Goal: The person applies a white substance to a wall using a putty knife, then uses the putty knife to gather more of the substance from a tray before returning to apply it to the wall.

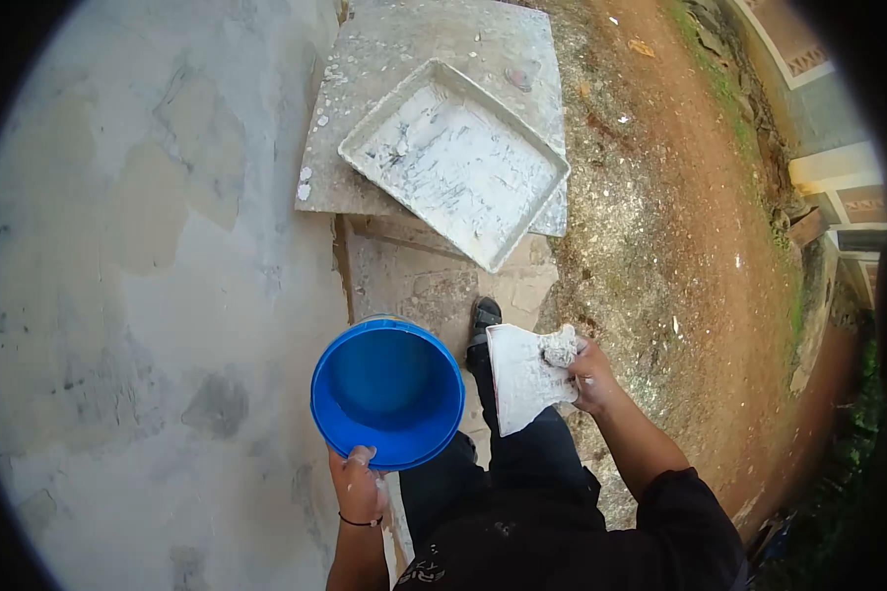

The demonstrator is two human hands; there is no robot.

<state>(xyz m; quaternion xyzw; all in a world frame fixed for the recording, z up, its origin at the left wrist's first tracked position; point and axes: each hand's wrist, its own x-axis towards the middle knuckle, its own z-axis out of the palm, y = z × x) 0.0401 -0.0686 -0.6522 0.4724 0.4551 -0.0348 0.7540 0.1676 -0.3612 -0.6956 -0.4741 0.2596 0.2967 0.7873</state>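
Note:
A blue bucket (pixel 384 379) is held by its near rim in my left hand (pixel 358 483), its open mouth facing up; its inside looks blue, with no contents visible. My right hand (pixel 593 376) grips a white, plaster-coated flat scraper (pixel 522 379) near its narrower end, with a lump of white material beside the fingers. The scraper's wide straight edge points left toward the bucket, and a gap separates the two. Beyond both hands, a white-smeared rectangular tray (pixel 463 163) lies turned at an angle on a spattered board (pixel 384 59).
A patchy plastered wall (pixel 148 295) rises along the left. My legs and a dark sandal (pixel 485 315) show below the board. Gravelly ground and a reddish dirt path (pixel 705 246) run along the right, with low walls at the far right.

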